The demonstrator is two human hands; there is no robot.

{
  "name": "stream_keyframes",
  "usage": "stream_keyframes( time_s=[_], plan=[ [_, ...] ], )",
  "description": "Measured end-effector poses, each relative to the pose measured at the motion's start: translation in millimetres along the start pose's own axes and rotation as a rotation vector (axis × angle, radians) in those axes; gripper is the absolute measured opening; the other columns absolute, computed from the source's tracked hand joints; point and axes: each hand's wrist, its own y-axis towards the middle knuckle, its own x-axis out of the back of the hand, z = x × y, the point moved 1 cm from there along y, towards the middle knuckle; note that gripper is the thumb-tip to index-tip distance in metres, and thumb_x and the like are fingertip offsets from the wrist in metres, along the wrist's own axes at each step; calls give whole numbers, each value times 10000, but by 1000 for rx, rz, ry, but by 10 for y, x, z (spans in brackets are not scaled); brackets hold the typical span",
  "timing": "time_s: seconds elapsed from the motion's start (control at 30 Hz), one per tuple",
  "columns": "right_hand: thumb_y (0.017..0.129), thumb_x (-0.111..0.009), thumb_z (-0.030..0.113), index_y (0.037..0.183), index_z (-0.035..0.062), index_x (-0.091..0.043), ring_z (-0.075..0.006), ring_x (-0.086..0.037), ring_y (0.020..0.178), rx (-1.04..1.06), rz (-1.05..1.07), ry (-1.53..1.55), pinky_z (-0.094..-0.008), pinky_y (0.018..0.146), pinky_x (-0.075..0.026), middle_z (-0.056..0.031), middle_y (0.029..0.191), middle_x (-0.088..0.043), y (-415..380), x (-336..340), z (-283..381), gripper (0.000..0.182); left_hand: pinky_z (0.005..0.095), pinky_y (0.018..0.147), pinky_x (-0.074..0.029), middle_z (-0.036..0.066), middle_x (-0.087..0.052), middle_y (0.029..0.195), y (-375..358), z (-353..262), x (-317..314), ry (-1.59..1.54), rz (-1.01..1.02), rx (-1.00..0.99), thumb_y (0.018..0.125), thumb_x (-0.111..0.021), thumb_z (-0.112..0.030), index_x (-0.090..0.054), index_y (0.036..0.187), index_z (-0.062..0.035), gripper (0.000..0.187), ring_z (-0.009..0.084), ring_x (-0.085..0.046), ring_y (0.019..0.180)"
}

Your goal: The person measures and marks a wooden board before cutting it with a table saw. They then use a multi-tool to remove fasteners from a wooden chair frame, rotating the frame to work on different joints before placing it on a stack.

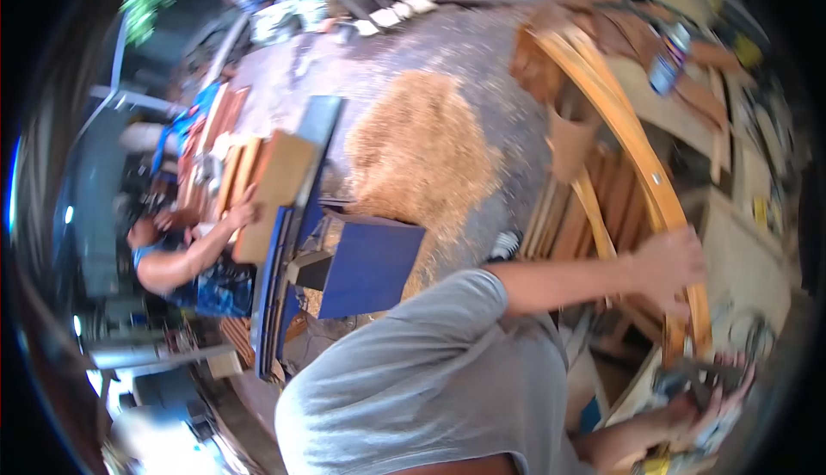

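Left hand (664, 270) closed round curved wooden strip (644, 152), best kept steady against twist; right hand (699, 408) near its end, grip unclear.

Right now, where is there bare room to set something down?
The widest gap is the grey floor between the sawdust pile and the white blocks; a strip flecked with shavings runs between the pile and the stacked planks. It is crowded around the right hand, and around the curved wood in the left hand.
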Motion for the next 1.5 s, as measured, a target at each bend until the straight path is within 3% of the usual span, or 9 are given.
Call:
stream_keyframes(
  time_s=[0.07, 0.13, 0.17, 0.3, 0.47, 0.57, 0.93, 1.03, 1.5],
  plan=[
    [792, -530, 215, 1452, -110, -351, -423, -543, 1222, 22, -4, -33, -512, 1077, -420, -324, 1377, -476, -30, -60, 51, 757, 430, 750, -470, 82, -607, 782, -13, 37, -69, -67, -105, -8, 608, -712, -498, -636, 765, -93, 441, 280, -591, 812],
    [747, -564, 212, 1448, -93, -365, -391, -573, 1146, 44, 14, 12, -492, 1017, -457, -282, 1354, -504, -18, -9, 5, 790, 416, 787, -482, 57, -646, 846, -12, 26, -63, -29, -60, 12, 653, -730, -536, -691, 894, -111, 490, 276, -616, 841],
    [778, -591, 185, 1443, -112, -367, -380, -575, 1167, 70, 83, 131, -496, 1058, -439, -258, 1352, -512, -8, 82, -45, 762, 401, 814, -480, 37, -664, 893, -12, 38, -67, -19, -12, -3, 671, -737, -559, -701, 948, -124, 517, 252, -626, 863],
    [717, -606, 185, 1456, -65, -384, -395, -533, 1208, 52, 0, 156, -544, 1050, -418, -246, 1349, -511, -38, -61, 6, 810, 393, 879, -472, -10, -677, 944, 22, 28, -111, 35, 25, 12, 668, -763, -524, -709, 970, -151, 484, 193, -637, 939],
    [718, -599, 176, 1483, -29, -359, -398, -523, 1223, 82, 71, 181, -552, 1053, -406, -245, 1358, -505, -79, 15, -22, 828, 377, 903, -464, -27, -673, 963, 18, 16, -157, 59, 28, 13, 650, -786, -483, -713, 996, -173, 471, 182, -632, 950],
    [711, -612, 136, 1496, -20, -312, -374, -529, 1220, 123, 125, 201, -512, 1039, -434, -218, 1369, -494, -112, 42, -30, 855, 365, 901, -464, -34, -668, 979, -13, 23, -182, 76, 38, 14, 636, -791, -470, -711, 1000, -179, 472, 172, -627, 952],
    [732, -604, 120, 1457, 2, -396, -345, -554, 1127, 130, 56, 122, -508, 979, -464, -190, 1305, -548, -89, 68, -38, 763, 360, 883, -463, -40, -675, 973, -1, -68, -106, 162, 64, -5, 661, -782, -504, -716, 1014, -190, 478, 178, -632, 939],
    [741, -612, 123, 1462, 2, -386, -343, -556, 1124, 138, 80, 115, -515, 990, -453, -182, 1282, -554, -100, 45, -49, 765, 349, 728, -529, 66, -704, 968, 61, -48, -54, -49, 219, 126, 774, -714, -428, -701, 1015, -115, 396, 224, -674, 865],
    [741, -635, 117, 1355, 8, -472, -281, -536, 997, 74, 114, 265, -428, 898, -446, -190, 1154, -558, -114, -40, -125, 645, 326, 690, -520, 48, -700, 935, 51, -13, -110, 0, 179, 85, 768, -698, -453, -707, 999, -110, 413, 198, -668, 853]
  ],
)
